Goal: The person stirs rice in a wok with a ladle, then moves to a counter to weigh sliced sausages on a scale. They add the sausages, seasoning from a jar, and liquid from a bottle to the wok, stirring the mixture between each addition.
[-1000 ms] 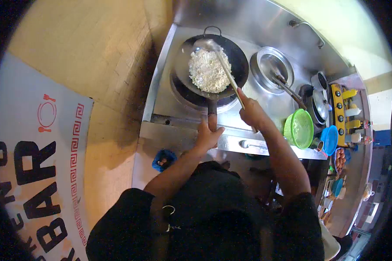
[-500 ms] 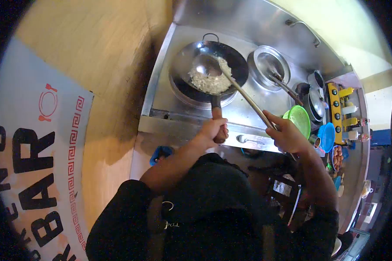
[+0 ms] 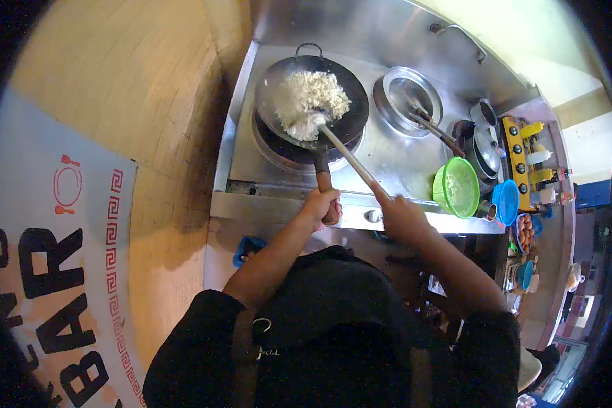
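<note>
My left hand (image 3: pixel 321 205) is wrapped round the wooden handle of a black wok (image 3: pixel 353 92). The wok is tilted over the burner ring (image 3: pixel 268 151). White grains that look like rice (image 3: pixel 313 90) lie heaped across its inside, and a few are in the air near the left rim. In my right hand (image 3: pixel 402 217) is the shaft of a long ladle (image 3: pixel 347 155), with the fingers closed around it. The ladle's bowl is in the near part of the wok, against the rice and partly hidden by it.
Right of the wok, a round metal pan (image 3: pixel 391 109) holds a strainer and utensils. A green basket (image 3: pixel 455 187), a blue bowl (image 3: pixel 505 202), dark pots (image 3: pixel 484 160) and several squeeze bottles (image 3: pixel 540 156) stand farther right. A wooden wall (image 3: pixel 177 136) borders the stove's left side.
The wok has lifted and tipped, and the rice has spread upward in it. My right hand has moved left and slightly down, drawing the ladle's bowl toward the wok's near side.
</note>
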A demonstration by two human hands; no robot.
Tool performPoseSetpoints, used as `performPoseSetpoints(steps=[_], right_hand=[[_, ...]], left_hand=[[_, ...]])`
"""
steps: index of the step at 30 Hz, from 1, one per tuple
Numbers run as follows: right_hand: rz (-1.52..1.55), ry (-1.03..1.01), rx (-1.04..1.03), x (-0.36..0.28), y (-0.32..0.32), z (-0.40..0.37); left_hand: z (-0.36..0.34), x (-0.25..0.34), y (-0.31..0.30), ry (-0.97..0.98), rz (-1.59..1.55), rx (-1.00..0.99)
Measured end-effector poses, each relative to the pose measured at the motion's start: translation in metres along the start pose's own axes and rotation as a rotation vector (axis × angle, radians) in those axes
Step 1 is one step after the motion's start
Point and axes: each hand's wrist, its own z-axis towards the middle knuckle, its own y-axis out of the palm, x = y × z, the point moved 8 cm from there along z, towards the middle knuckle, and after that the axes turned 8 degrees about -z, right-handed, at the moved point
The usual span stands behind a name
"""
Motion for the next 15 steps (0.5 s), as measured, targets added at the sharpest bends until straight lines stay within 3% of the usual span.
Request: performPoseSetpoints(steps=[1,3,5,7,9,10,13,14,15], right_hand=[[-0.139,-0.029,-0.029,0.0,-0.004,-0.012],[-0.127,-0.011,-0.024,-0.003,-0.001,-0.006],[0.009,0.061,0.094,0.011,0.014,0.05],[0.047,0.062,0.182,0.005,0.007,0.064],[-0.048,0.0,0.109,-0.002,0.008,0.035],[-0.014,0.021,-0.068,-0.002,-0.005,0.006],[0.084,0.035,-0.053,0.025,0.02,0.002],[0.093,0.017,0.049,0.027,0.032,0.026],[0.138,-0.018,0.2,0.031,0.042,0.052]], left_hand=[[-0.001,0.001,0.001,0.005,0.02,-0.007],[-0.005,-0.002,0.0,-0.002,0.043,-0.009],[0.001,-0.004,-0.005,-0.087,0.097,0.093],[-0.003,-0.003,-0.001,-0.067,0.074,0.059],[-0.004,-0.005,-0.005,-0.063,0.06,0.031],[0.002,-0.005,-0.009,-0.027,0.056,0.023],[0.005,-0.004,-0.007,0.034,0.082,0.053],[0.006,0.0,-0.005,0.065,0.11,0.089],[0.012,-0.005,-0.006,-0.069,0.102,-0.036]])
